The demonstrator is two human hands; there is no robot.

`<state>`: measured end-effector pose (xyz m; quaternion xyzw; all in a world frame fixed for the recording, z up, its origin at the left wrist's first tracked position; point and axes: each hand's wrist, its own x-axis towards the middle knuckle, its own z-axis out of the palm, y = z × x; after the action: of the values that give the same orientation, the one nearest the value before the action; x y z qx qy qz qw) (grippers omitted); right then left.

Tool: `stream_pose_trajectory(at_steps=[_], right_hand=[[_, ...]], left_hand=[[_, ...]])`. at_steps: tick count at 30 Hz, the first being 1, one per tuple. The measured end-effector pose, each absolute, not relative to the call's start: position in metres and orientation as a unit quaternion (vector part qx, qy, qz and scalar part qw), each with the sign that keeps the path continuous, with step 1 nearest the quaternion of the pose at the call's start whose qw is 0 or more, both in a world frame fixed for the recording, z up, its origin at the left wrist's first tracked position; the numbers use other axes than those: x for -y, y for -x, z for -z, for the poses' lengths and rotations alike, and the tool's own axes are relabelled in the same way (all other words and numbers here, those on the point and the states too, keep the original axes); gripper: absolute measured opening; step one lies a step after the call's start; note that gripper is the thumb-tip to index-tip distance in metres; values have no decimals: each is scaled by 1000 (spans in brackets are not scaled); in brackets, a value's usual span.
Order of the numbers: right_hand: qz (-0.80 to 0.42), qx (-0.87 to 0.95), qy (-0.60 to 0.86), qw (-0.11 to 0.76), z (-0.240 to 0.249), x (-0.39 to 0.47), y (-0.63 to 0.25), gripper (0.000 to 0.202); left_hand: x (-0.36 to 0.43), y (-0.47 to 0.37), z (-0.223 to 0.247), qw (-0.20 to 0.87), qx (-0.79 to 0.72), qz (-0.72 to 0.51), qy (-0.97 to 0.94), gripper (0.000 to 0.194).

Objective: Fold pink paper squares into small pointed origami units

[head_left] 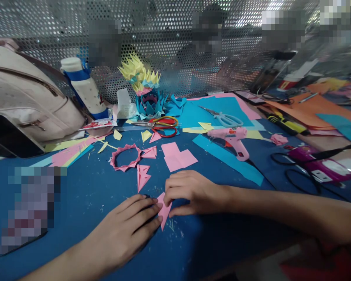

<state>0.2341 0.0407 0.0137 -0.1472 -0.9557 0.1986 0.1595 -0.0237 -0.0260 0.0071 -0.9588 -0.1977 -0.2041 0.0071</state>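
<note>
A folded pink paper triangle (pixel 164 212) lies on the blue table between both hands. My left hand (pixel 128 226) rests flat, its fingertips on the paper's left edge, fingers spread. My right hand (pixel 191 193) has its fingers curled at the paper's upper right edge, the fingertips pressed on it. Beyond them lie flat pink paper squares (pixel 178 156), a pink pointed paper ring (pixel 125 157) and a folded pink piece (pixel 142 177). A pink glue gun (pixel 232 138) and a blue paper strip (pixel 228 160) lie to the right.
Red-and-yellow scissors (pixel 163 125), light-blue scissors (pixel 225 118) and a paper model (pixel 148 93) stand or lie farther back. A bottle (pixel 86 88), bag (pixel 32 93) and phone (pixel 10 136) are at left. A purple power strip (pixel 321 166) with black cables and orange paper (pixel 301 111) occupy the right.
</note>
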Motion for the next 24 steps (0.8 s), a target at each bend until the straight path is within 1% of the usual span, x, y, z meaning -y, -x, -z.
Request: stream_pose_trajectory(at_steps=[3,9,16,20,24], right_hand=[[-187,959,140,161,-12,-44,-236,17],[-172,962,140,160,-10,-46,-237,19],[-162,960,139,183,-11,-48,-236,19],[-170,955,151,189,-10,-50,-235,15],[-174,951,155,205,-10,-50,-233,15]], left_hand=[[27,24,-8,2,196,186,963,30],[27,22,-12,-5,193,176,965,29],[26,27,-12,17,175,176,969,38],[27,27,-11,39,160,153,974,38],[30,24,-9,55,179,141,972,41]])
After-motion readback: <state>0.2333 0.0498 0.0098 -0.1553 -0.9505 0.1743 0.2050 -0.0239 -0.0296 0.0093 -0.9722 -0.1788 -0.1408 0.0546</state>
